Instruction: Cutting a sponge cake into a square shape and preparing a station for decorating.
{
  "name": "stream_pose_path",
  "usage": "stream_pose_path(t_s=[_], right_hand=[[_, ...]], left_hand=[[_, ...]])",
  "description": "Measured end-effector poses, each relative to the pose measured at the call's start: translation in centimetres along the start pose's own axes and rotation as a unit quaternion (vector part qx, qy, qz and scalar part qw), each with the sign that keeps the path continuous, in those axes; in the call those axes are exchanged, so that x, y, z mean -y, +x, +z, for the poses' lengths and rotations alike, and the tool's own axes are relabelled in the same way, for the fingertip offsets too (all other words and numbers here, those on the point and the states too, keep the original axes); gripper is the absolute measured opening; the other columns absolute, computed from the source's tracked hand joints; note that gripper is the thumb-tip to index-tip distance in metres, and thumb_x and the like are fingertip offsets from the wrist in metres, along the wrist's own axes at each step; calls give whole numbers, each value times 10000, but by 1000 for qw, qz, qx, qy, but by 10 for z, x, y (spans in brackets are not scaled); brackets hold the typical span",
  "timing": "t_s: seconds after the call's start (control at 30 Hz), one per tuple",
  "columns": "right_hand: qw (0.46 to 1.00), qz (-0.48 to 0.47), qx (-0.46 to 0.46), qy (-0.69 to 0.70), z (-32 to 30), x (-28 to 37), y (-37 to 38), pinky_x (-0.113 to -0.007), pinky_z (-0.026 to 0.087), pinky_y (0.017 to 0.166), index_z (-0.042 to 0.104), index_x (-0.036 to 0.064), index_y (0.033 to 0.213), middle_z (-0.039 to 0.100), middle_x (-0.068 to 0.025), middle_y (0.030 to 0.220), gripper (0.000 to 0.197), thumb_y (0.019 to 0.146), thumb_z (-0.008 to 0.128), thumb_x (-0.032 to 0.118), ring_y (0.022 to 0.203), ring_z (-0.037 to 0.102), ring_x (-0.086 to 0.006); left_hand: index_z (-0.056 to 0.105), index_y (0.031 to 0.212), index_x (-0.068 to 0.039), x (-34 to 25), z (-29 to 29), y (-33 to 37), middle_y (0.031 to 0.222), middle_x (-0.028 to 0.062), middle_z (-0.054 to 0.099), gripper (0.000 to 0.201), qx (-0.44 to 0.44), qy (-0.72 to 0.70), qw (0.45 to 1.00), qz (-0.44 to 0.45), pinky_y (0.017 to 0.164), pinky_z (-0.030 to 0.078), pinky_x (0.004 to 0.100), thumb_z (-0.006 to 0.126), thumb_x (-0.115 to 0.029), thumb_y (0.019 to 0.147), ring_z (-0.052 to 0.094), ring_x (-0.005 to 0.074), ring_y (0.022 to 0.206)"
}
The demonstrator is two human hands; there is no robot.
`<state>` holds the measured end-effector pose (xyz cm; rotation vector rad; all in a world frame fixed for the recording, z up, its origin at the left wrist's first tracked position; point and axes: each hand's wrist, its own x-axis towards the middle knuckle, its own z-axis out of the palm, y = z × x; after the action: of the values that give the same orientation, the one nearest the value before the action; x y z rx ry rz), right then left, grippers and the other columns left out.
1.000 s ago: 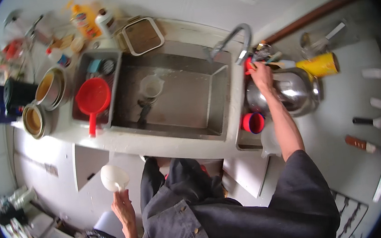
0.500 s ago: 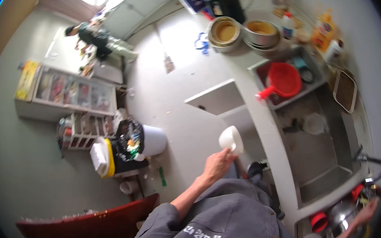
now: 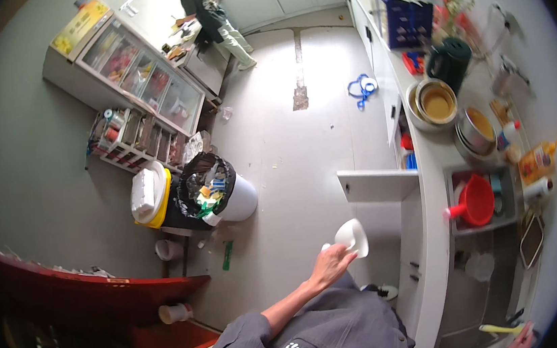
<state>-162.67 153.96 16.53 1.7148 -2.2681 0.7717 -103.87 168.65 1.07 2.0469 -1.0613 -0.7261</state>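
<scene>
My left hand [image 3: 332, 263] is closed on the edge of a small white bowl [image 3: 355, 236], held tilted above the floor in front of my body. At the lower right rim of the view, my right hand [image 3: 523, 340] is partly cut off. Its fingers are around a slim yellow-green tool [image 3: 501, 329], whose kind I cannot make out, over the near part of the steel sink [image 3: 471, 296]. Farther along the sink, a grey basin [image 3: 457, 223] holds a red dipper [image 3: 477, 201]. A clear round container [image 3: 480, 266] lies in the sink.
An open cabinet door [image 3: 375, 185] juts out below the counter. Stacked pots [image 3: 474, 133] and a dark green kettle [image 3: 450, 61] stand on the counter. Left are a lined bin [image 3: 239, 202], a display fridge [image 3: 139, 73] and a red-edged cabinet [image 3: 99, 278]. Another person [image 3: 208, 18] stands far back.
The view has swung, so the room appears shifted and more upright. The bowl stays in my left hand, turned slightly. My right hand now appears beside the sink with the yellow-green tool.
</scene>
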Motion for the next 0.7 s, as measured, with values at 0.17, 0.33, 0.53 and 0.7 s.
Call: stream_pose_path(t_s=[0.17, 0.33, 0.53, 0.7], right_hand=[[969, -22, 109, 221, 38, 139, -11, -371, 570, 805, 780, -36, 1090, 789, -155, 986, 299, 954, 749, 228, 856, 728, -247], [920, -39, 283, 267, 77, 336, -37, -325, 548, 844, 771, -55, 1095, 780, -121, 1056, 277, 996, 701, 193, 932, 695, -193], [789, -39, 386, 476, 142, 504, -52, -217, 261, 430, 605, 91, 736, 510, 40, 609, 315, 998, 681, 248, 470, 415, -34], [617, 125, 388, 673, 164, 641, -54, -229, 426, 495, 632, 110, 924, 583, 25, 712, 215, 1031, 632, 296, 501, 489, -89]], left_hand=[[683, 870, 27, 65, -70, 24, 753, 222, 670, 421, -35, -65, 993, -94, 680, 496, 485, 695, -387, 941, 657, 398, 709], [723, 904, 20, 121, -140, 50, 770, 232, 693, 424, -92, -91, 983, -126, 688, 517, 477, 703, -403, 929, 687, 403, 723], [753, 990, -27, 135, -242, 93, 852, 232, 716, 344, -130, -90, 973, -169, 736, 534, 474, 701, -363, 933, 709, 406, 808], [730, 1014, -15, 137, -291, 121, 859, 242, 708, 328, -196, -150, 951, -186, 747, 527, 459, 713, -332, 934, 706, 397, 834]])
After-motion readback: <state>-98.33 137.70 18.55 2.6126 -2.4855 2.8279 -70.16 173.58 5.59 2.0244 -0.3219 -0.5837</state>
